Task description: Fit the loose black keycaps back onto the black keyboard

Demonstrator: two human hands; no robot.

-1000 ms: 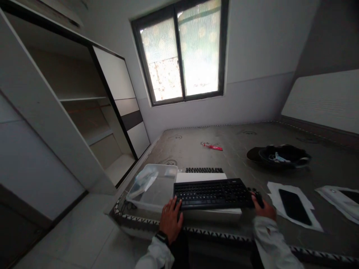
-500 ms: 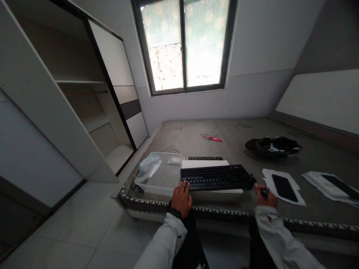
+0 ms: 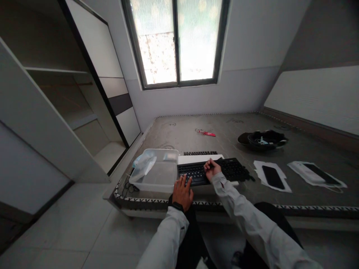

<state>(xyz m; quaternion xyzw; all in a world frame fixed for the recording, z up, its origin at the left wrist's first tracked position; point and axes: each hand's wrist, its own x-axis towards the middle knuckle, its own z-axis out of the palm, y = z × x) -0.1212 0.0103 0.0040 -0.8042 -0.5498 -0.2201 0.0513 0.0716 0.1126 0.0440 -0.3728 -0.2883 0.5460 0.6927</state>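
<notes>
A black keyboard (image 3: 231, 170) lies across a white box or board (image 3: 200, 160) near the front edge of the mattress. My left hand (image 3: 183, 192) rests with its fingers apart on the keyboard's lower left edge. Over the middle of the keyboard is my right hand (image 3: 212, 170), its fingers curled in a pinch; whatever is between them is too small to make out. Several small black pieces (image 3: 249, 175) lie at the keyboard's right end. A row of black pieces (image 3: 200, 153) runs behind the white box or board.
Left of the keyboard stands a clear plastic bin (image 3: 157, 185) with plastic bags inside. To the right lie a dark phone-like slab (image 3: 273, 177) on white paper and another wrapped item (image 3: 316, 175). Farther back are a cap (image 3: 263, 140) and a red strip (image 3: 207, 133).
My right hand has moved left from beside the keyboard's right end to above its middle. My left hand stays at the lower left edge. The whole view has shifted slightly.
</notes>
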